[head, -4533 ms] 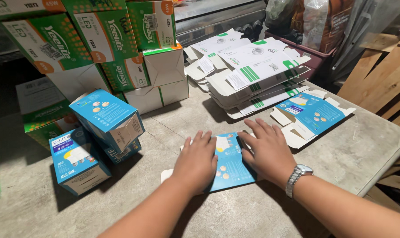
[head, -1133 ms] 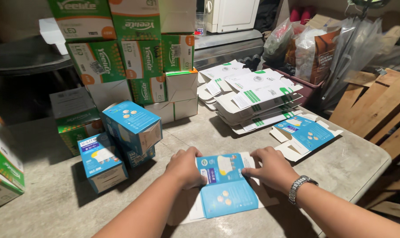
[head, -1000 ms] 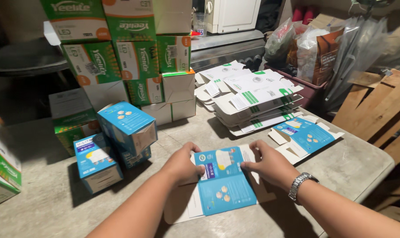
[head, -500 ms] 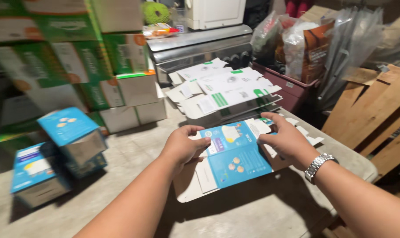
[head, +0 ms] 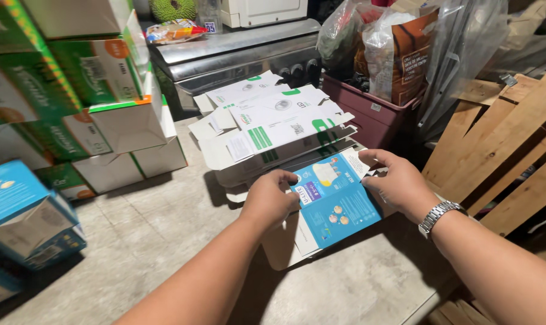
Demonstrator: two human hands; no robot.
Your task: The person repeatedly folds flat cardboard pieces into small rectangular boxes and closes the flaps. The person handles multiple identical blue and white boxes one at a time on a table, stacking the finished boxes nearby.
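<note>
A blue flat carton blank (head: 336,201) is held just above the grey table (head: 164,241), tilted, with white flaps showing at its lower left. My left hand (head: 270,198) grips its left edge with thumb and fingers. At its upper right corner and right edge, my right hand (head: 396,180), with a metal watch on the wrist, pinches it. Just behind the blank lies a stack of white-and-green flat cartons (head: 267,129).
Assembled blue boxes (head: 26,216) sit at the left edge. Green-and-white boxes (head: 86,90) are stacked at the back left. A steel appliance (head: 237,51), a maroon bin with bags (head: 375,117) and wooden pallet boards (head: 508,132) stand behind and to the right.
Both hands have lifted the blue blank off the table and carried it toward the white-and-green stack. The view has swung right, so the blue boxes slid to the left edge.
</note>
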